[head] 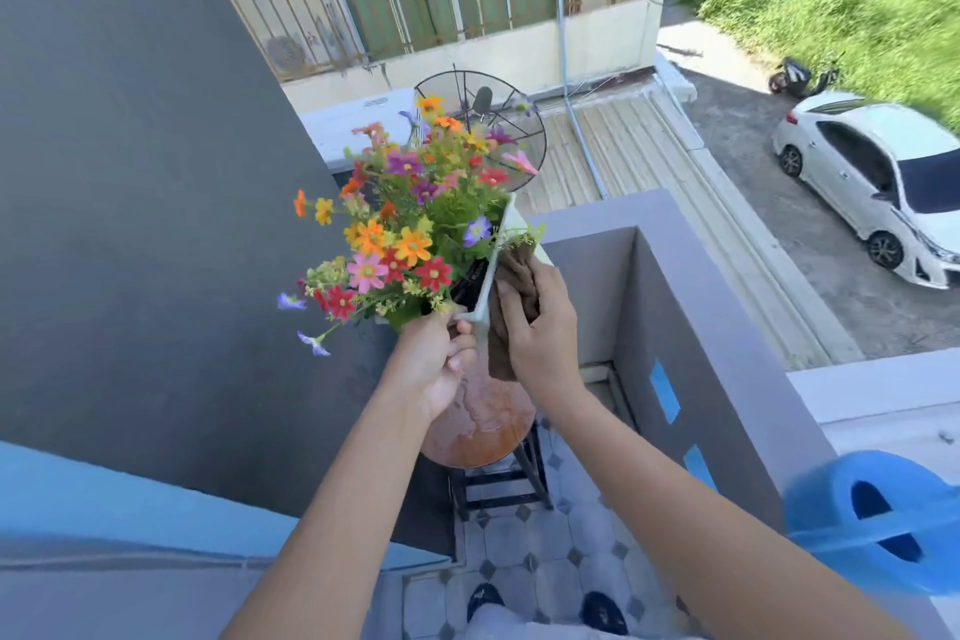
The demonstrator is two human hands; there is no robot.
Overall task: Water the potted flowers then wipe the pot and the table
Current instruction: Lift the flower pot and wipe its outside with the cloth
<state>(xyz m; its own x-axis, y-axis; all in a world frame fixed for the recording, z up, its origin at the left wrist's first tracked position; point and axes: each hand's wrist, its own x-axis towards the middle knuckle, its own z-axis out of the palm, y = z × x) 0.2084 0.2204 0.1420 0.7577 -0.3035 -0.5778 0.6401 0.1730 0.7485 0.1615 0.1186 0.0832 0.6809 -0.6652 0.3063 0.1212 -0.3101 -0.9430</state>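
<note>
pot (485,283) between hands, cloth (514,286) under right hand (540,327)

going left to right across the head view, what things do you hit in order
flowers → left hand gripping the pot corner → white pot → brown cloth held by the right hand → grey balcony wall → blue watering can → white car, far off on the road below

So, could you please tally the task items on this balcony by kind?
Flower pot: 1
Brown cloth: 1
Round wooden table: 1
Blue watering can: 1
Total: 4
</note>
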